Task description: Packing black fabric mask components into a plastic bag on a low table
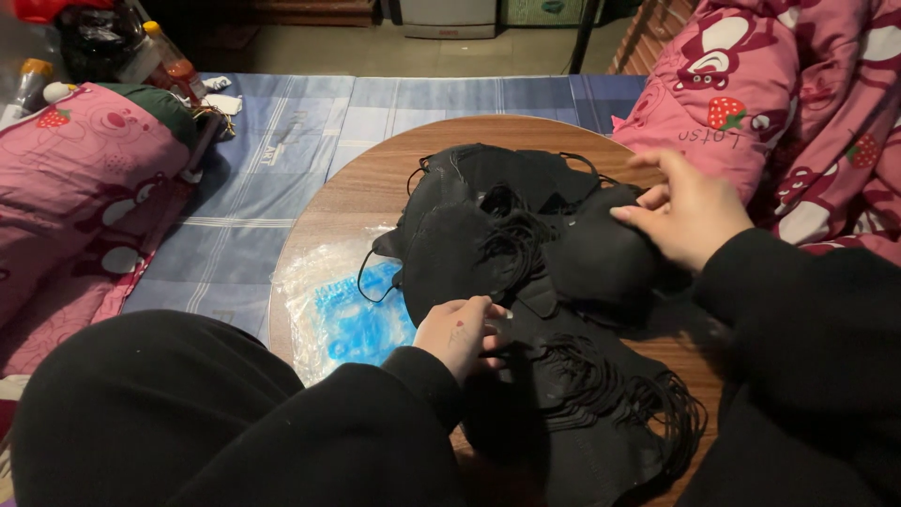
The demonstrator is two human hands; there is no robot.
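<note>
A heap of black face masks (526, 235) with thin ear loops covers a round wooden table (375, 178). My left hand (462, 330) rests on the near part of the heap, fingers curled and pinching the edge of one black mask. At the heap's right side, my right hand (683, 211) lies palm down on a rounded black mask (601, 258), its fingertips pressing the mask's top. Both arms wear black sleeves. A stack of masks with bunched loops (601, 394) lies near the table's front edge.
A clear plastic bag with blue print (352, 314) lies on the table's left side. The table stands on a blue checked sheet (282, 160). Pink patterned bedding sits at left (75, 178) and right (798, 103). Bottles (169, 56) stand at far left.
</note>
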